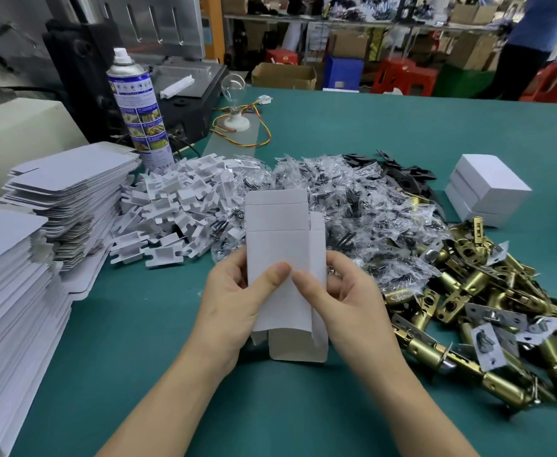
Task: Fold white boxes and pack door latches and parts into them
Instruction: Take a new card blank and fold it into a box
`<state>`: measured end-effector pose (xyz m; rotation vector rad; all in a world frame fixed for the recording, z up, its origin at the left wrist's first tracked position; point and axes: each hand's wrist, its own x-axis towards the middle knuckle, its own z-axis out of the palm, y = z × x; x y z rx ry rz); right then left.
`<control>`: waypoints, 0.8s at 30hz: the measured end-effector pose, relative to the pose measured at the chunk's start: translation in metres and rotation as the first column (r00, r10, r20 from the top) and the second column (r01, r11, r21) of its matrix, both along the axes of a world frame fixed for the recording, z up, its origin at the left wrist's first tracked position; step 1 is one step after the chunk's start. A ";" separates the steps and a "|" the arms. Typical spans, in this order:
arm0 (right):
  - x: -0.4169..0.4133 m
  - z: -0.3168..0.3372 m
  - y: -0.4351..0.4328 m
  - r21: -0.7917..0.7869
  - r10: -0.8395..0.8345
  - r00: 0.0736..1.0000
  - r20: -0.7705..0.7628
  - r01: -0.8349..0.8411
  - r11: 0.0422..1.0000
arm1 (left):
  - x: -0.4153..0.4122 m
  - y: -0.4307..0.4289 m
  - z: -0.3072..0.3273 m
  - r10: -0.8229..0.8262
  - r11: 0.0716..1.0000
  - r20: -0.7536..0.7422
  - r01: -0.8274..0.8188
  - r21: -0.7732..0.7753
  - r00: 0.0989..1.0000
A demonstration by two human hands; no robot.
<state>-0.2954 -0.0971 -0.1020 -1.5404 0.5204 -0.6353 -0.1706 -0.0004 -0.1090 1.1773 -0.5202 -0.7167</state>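
So I'm on the folding step here: one white box (280,245) is up off the green table (138,374) between my hands, half popped into a tube, with the top flap standing open and the bottom flaps hanging loose. My left hand (234,301) has it by the left edge, thumb pressed flat on the front panel and fingers curled round the side. My right hand (346,301) pinches the right side the same way, its thumb just beside the other one. Both forearms come in low from the near edge, angled toward each other. Next I reckon it needs squaring up and the bottom flaps tucked shut before anything goes in. The door latches (488,311) sit in a brassy heap to my right, with the bagged parts (353,206) just behind the box.
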 end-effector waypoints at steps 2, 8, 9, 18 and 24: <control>-0.001 0.000 0.000 -0.016 -0.040 0.999 0.014 0.040 0.999 | -0.002 0.000 0.000 -0.010 1.000 -0.014 0.010 -0.006 1.000; -0.001 -0.004 0.001 -0.024 -0.110 0.994 0.008 0.110 0.994 | -0.004 0.000 0.000 -0.027 0.999 -0.032 0.026 -0.020 0.999; -0.001 -0.004 0.001 -0.021 -0.117 0.993 0.011 0.117 0.993 | -0.005 0.000 0.000 -0.033 0.999 -0.031 0.033 -0.022 0.999; -0.002 -0.004 -0.002 0.043 -0.056 0.998 0.014 0.056 0.998 | -0.003 0.001 0.004 -0.042 0.999 -0.037 0.042 -0.003 0.998; 0.000 0.000 -0.005 0.314 -0.027 0.999 0.025 0.018 0.949 | 0.007 0.004 0.007 -0.111 0.994 0.024 0.111 -0.001 0.994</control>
